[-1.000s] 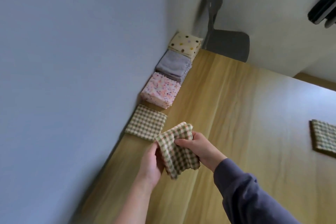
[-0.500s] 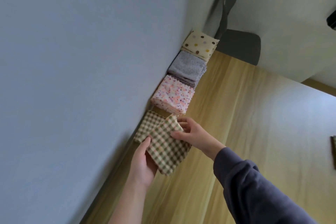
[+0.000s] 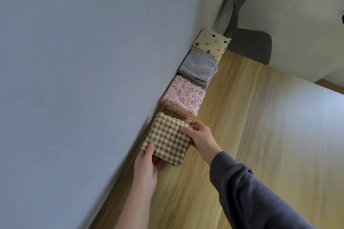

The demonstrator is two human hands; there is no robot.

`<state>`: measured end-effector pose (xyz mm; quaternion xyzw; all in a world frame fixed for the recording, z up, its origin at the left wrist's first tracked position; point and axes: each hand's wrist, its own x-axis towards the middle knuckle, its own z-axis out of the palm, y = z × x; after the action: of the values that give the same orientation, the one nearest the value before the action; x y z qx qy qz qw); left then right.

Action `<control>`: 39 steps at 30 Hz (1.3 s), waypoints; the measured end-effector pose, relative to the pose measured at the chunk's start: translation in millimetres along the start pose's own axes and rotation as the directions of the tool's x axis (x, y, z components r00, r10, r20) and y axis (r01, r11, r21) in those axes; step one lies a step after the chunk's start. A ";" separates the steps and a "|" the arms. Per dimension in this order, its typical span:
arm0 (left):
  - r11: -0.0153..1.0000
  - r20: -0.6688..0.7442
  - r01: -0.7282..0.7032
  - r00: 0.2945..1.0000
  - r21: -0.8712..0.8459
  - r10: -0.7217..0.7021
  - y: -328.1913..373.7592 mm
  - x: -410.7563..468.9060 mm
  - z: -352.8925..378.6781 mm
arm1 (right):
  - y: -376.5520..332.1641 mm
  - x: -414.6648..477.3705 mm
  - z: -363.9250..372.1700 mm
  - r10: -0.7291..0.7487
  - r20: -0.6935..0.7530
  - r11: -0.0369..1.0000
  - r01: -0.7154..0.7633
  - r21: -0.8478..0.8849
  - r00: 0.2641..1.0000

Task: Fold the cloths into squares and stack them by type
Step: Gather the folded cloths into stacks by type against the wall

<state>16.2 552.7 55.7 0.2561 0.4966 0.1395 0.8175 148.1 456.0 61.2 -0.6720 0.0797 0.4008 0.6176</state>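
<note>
No words, labels, brand marks, numbers or signs are showing legibly anywhere. The checked cloth (image 3: 167,139), the pink speckled stack (image 3: 183,96), the grey stack (image 3: 197,67) and the cream dotted stack (image 3: 211,43) are displaying patterns only.

A woven checked cloth (image 3: 167,139) is seen between the left hand (image 3: 147,169) and right hand (image 3: 202,140). Beyond them, a nubby grey cloth (image 3: 197,67) is shown. Beneath, the table (image 3: 251,135) is finished in smooth, slightly glossy wood grain.
</note>
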 end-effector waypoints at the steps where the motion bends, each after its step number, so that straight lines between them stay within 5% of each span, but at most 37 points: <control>1: 1.000 -0.011 -0.015 1.000 0.000 0.015 0.2 0.5 0.2 | 2.0 1.2 2.8 -0.014 -0.021 0.999 0.015 0.034 1.000; 9: 0.998 -0.174 -0.062 0.983 -0.032 0.056 -3.7 19.2 13.8 | 20.8 10.4 20.1 -0.037 -0.123 0.994 0.048 0.093 0.992; 16: 0.974 -0.289 -0.138 0.939 0.181 0.187 0.4 24.8 19.5 | 18.4 8.3 28.2 -0.137 -0.222 0.987 0.113 -0.118 0.965; 19: 0.980 -0.251 -0.098 0.958 0.171 0.139 4.1 21.6 19.2 | 19.7 -0.8 30.2 -0.248 -0.222 0.945 0.184 -0.271 0.943; 22: 0.997 -0.196 -0.064 0.978 0.044 0.071 7.6 8.4 13.8 | 28.5 -17.1 27.0 -0.477 -0.148 0.802 0.360 -0.477 0.867; 24: 0.998 -0.159 -0.047 0.986 -0.028 0.042 8.9 -3.7 9.2 | 34.9 -21.9 24.6 -0.627 0.063 0.541 0.493 -0.681 0.776; 27: 0.997 -0.110 -0.037 0.994 -0.072 0.029 11.8 -11.6 5.0 | 39.0 -14.0 25.6 -0.478 0.415 0.111 0.522 -0.846 0.774; 30: 0.998 -0.080 -0.017 0.997 -0.054 0.013 15.6 -9.3 5.2 | 40.0 -3.1 27.0 -0.313 0.465 -0.128 0.449 -0.884 0.828; 35: 0.999 -0.085 -0.023 0.996 -0.028 0.020 20.0 -13.9 -2.1 | 37.5 -3.2 27.5 -0.276 0.489 -0.217 0.442 -0.870 0.827; 39: 1.000 -0.148 -0.013 0.989 -0.003 0.012 11.3 -28.6 -8.9 | 34.3 -17.0 15.9 -0.299 0.467 -0.110 0.456 -0.883 0.832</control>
<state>-4.7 550.8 79.7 0.2467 0.5538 0.1643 0.7781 109.1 456.0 47.1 -0.8718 -0.4491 0.1843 0.0658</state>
